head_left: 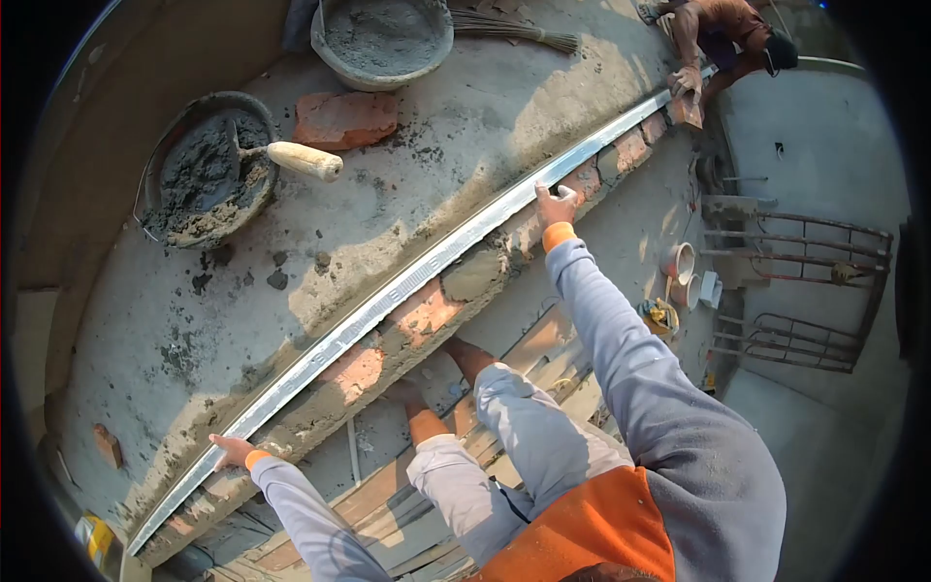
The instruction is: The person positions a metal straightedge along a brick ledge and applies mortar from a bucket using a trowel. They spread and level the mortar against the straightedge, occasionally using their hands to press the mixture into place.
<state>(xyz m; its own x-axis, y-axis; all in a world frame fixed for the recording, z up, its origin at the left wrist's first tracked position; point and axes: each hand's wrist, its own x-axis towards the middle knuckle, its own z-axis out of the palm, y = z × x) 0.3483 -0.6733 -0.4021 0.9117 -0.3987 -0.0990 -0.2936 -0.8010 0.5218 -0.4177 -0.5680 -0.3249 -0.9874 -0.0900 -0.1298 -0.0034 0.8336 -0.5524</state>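
A long silver metal straightedge (pixel 407 281) lies diagonally along a row of bricks with wet mortar (pixel 354 373). Near its lower left end, my left hand (pixel 233 452) grips the bar, fingers against its edge. Farther up, my right hand (pixel 556 206) holds the bar, with the thumb and fingers at its near edge. The undersides of both hands' grips are hidden. At the far upper right end, a co-worker's hand (pixel 687 81) is on a brick (pixel 686 109) beside the bar.
Beyond the bar stand a mortar pan (pixel 208 209) with a trowel (pixel 305 160), a second mortar pan (pixel 383 48) and a loose brick (pixel 344 118). A co-worker (pixel 722 24) crouches at upper right. Metal frames (pixel 805 247) are at right. Planks (pixel 388 485) lie below.
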